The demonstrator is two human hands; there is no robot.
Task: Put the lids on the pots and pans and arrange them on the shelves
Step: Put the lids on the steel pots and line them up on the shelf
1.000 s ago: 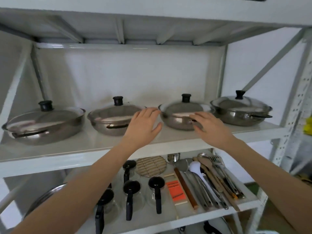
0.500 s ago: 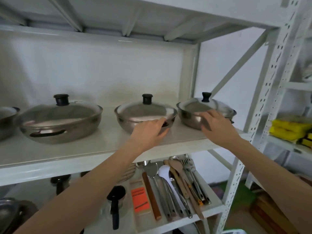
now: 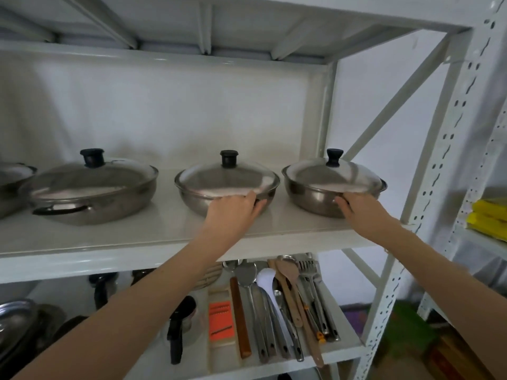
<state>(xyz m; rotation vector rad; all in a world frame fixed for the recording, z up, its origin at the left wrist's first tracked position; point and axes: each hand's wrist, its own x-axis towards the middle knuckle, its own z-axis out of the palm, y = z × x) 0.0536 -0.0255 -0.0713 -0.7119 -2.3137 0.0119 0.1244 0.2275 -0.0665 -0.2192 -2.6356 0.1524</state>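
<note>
clearly both hands are on pans at the same time, and the reason looks practical — the left hand [image 3: 233, 208] has its fingers curled around the near handle of the middle pan [image 3: 227, 192], while the right hand [image 3: 362, 211] wraps the near side of the right-hand pan [image 3: 332, 190], most likely at its handle, though the fingers hide it. each pan already wears its lid: the middle lid [image 3: 226, 176] and the right lid [image 3: 333, 172] sit level on their rims with black knobs upright, so the grip is low on the body, not on the knob, which i judge suits sliding or squaring a pan without knocking the lid askew. all of them stand on the upper shelf [image 3: 164, 237], set back from its front edge, in a row with a third lidded pan [image 3: 90, 187] to the left and the edge of a fourth pan [image 3: 12, 176] at the far left — handles facing forward, probably so they can be reached. the two held pans stand just beside each other, apart by a narrow gap. the right one is near the shelf's end post, so any push that way needs care. below, on the lower shelf [image 3: 340, 349], lie utensils [image 3: 288, 305], an orange grater [image 3: 220, 322] and black-handled pieces [image 3: 178, 327], none of them touched
</note>
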